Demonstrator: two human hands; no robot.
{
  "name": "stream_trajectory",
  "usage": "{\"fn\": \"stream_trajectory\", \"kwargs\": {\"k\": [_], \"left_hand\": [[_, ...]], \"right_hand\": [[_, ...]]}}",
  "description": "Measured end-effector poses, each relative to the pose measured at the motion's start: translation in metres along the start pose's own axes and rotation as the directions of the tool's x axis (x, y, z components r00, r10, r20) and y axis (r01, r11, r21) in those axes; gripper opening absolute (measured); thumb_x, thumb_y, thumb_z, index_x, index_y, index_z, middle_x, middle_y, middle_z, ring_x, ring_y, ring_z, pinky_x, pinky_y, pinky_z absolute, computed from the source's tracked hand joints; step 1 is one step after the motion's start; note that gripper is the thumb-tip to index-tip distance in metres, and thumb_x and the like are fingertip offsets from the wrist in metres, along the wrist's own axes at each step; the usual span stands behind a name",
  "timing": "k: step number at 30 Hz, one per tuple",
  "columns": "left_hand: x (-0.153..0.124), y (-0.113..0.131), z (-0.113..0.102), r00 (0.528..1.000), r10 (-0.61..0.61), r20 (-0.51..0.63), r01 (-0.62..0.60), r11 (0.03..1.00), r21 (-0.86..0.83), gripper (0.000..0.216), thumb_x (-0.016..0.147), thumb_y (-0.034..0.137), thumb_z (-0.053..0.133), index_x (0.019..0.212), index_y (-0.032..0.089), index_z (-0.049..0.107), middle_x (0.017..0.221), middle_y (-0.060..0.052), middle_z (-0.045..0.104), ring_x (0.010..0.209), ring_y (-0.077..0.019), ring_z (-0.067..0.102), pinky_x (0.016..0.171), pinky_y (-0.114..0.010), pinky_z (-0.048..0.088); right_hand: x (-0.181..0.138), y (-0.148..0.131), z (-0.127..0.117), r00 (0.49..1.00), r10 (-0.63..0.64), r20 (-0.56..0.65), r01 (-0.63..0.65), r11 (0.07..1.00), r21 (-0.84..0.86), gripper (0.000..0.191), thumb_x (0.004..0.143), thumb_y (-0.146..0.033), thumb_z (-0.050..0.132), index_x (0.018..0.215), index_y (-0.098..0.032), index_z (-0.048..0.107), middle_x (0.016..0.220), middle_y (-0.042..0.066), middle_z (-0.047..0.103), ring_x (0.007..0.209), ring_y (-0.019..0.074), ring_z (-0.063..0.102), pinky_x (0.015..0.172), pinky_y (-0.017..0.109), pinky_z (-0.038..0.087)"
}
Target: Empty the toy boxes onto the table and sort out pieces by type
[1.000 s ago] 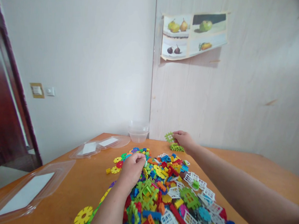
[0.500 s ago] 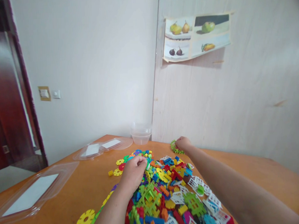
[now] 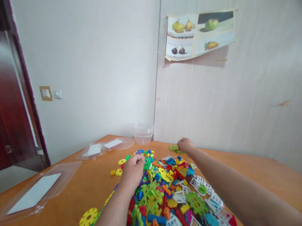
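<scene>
My left hand (image 3: 134,168) hovers over the left side of a heaped pile of plastic building toys, fingers curled together; whatever they may hold is hidden. Green and yellow flower-shaped discs (image 3: 164,174) lie around it. At the far side of the table, beyond the pile, my right hand (image 3: 186,145) is closed at the right edge of a green waffle block (image 3: 173,148). Its fingertips are partly hidden behind the knuckles. A larger green waffle block (image 3: 196,203) lies in the pile between my forearms, near white lattice pieces (image 3: 179,196).
Clear plastic tubs (image 3: 143,136) stand nested at the table's back edge. Transparent lids with white labels (image 3: 35,193) lie on the left of the orange-brown table (image 3: 62,217). A yellow flower disc (image 3: 88,218) rests near the front left. A fruit poster (image 3: 200,36) hangs on the wall.
The green waffle block at my right hand looked like an upright ring before and now appears flatter. My left hand has shifted slightly left and up. The camera view has moved a little.
</scene>
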State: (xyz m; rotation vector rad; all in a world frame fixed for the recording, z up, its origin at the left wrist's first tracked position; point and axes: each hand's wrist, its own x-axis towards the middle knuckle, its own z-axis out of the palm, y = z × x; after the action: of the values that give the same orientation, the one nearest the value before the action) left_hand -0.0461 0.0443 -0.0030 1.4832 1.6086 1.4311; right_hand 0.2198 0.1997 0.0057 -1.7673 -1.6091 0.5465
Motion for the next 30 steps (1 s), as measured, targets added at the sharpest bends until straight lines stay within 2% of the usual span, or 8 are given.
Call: {"fn": "stream_trajectory", "kwargs": {"k": [3,7,13,16,20,25,27,30], "left_hand": [[0.002,-0.001,-0.002,0.993,-0.097,-0.064,0.092,0.993,-0.071,0.021,0.078,0.030,0.054,0.087,0.019,0.070,0.090,-0.006,0.074,0.087,-0.0239,0.067,0.076,-0.032,0.047],[0.002,-0.001,-0.005,0.974,-0.174,-0.148,0.162,0.983,-0.088,0.020,0.077,0.029,0.054,0.087,0.020,0.070,0.092,-0.008,0.074,0.089,-0.0253,0.066,0.075,-0.033,0.047],[0.003,0.002,-0.008,0.962,-0.197,-0.188,0.176,0.977,-0.124,0.022,0.077,0.027,0.054,0.091,0.020,0.071,0.099,-0.008,0.074,0.092,-0.0240,0.066,0.080,-0.033,0.047],[0.003,0.004,-0.007,0.964,-0.197,-0.178,0.175,0.976,-0.130,0.022,0.076,0.027,0.054,0.089,0.019,0.071,0.096,-0.008,0.074,0.090,-0.0236,0.066,0.078,-0.032,0.047],[0.000,0.005,-0.003,0.974,-0.173,-0.147,0.159,0.982,-0.098,0.021,0.077,0.031,0.055,0.084,0.019,0.070,0.090,-0.007,0.074,0.087,-0.0235,0.066,0.074,-0.031,0.046],[-0.003,0.006,0.003,0.988,-0.137,-0.076,0.134,0.990,-0.048,0.020,0.078,0.030,0.054,0.082,0.019,0.070,0.086,-0.006,0.073,0.084,-0.0228,0.065,0.071,-0.030,0.045],[-0.004,0.005,0.006,0.993,-0.106,-0.054,0.104,0.994,-0.034,0.020,0.078,0.030,0.054,0.082,0.019,0.071,0.087,-0.005,0.073,0.085,-0.0222,0.065,0.073,-0.030,0.045],[-0.005,0.004,0.008,0.999,-0.036,-0.012,0.036,0.999,0.007,0.021,0.078,0.032,0.055,0.081,0.019,0.071,0.084,-0.003,0.073,0.083,-0.0218,0.064,0.074,-0.030,0.045]], "right_hand": [[-0.014,-0.007,0.004,0.998,-0.003,0.061,0.000,0.999,0.045,0.024,0.093,-0.033,0.060,0.105,-0.013,0.064,0.095,0.005,0.068,0.078,0.0148,0.065,0.067,0.029,0.055],[-0.037,-0.026,0.012,0.983,-0.106,0.147,0.085,0.986,0.142,0.010,0.084,-0.020,0.060,0.088,-0.013,0.066,0.071,0.002,0.067,0.062,0.0115,0.061,0.050,0.020,0.042],[-0.081,-0.048,0.014,0.889,-0.303,0.342,0.237,0.946,0.223,0.013,0.078,-0.026,0.066,0.086,-0.017,0.070,0.073,0.000,0.070,0.065,0.0117,0.060,0.057,0.021,0.044],[-0.109,-0.056,0.005,0.814,-0.402,0.420,0.336,0.915,0.224,0.022,0.078,-0.035,0.070,0.095,-0.020,0.073,0.084,0.001,0.073,0.074,0.0146,0.063,0.065,0.025,0.048],[-0.155,-0.068,-0.011,0.656,-0.599,0.459,0.590,0.786,0.183,0.035,0.084,-0.048,0.064,0.109,-0.025,0.072,0.108,0.003,0.072,0.095,0.0199,0.065,0.083,0.032,0.050],[-0.200,-0.078,-0.020,0.483,-0.682,0.549,0.781,0.620,0.082,0.061,0.078,-0.056,0.068,0.131,-0.027,0.060,0.125,0.007,0.065,0.112,0.0268,0.059,0.095,0.038,0.046],[-0.206,-0.077,-0.020,0.475,-0.688,0.549,0.799,0.598,0.057,0.059,0.078,-0.051,0.070,0.130,-0.027,0.060,0.123,0.007,0.066,0.111,0.0267,0.059,0.095,0.038,0.046],[-0.205,-0.070,-0.017,0.571,-0.667,0.479,0.763,0.647,-0.008,0.055,0.078,-0.045,0.070,0.129,-0.026,0.059,0.119,0.007,0.066,0.107,0.0258,0.060,0.091,0.036,0.047]]}}
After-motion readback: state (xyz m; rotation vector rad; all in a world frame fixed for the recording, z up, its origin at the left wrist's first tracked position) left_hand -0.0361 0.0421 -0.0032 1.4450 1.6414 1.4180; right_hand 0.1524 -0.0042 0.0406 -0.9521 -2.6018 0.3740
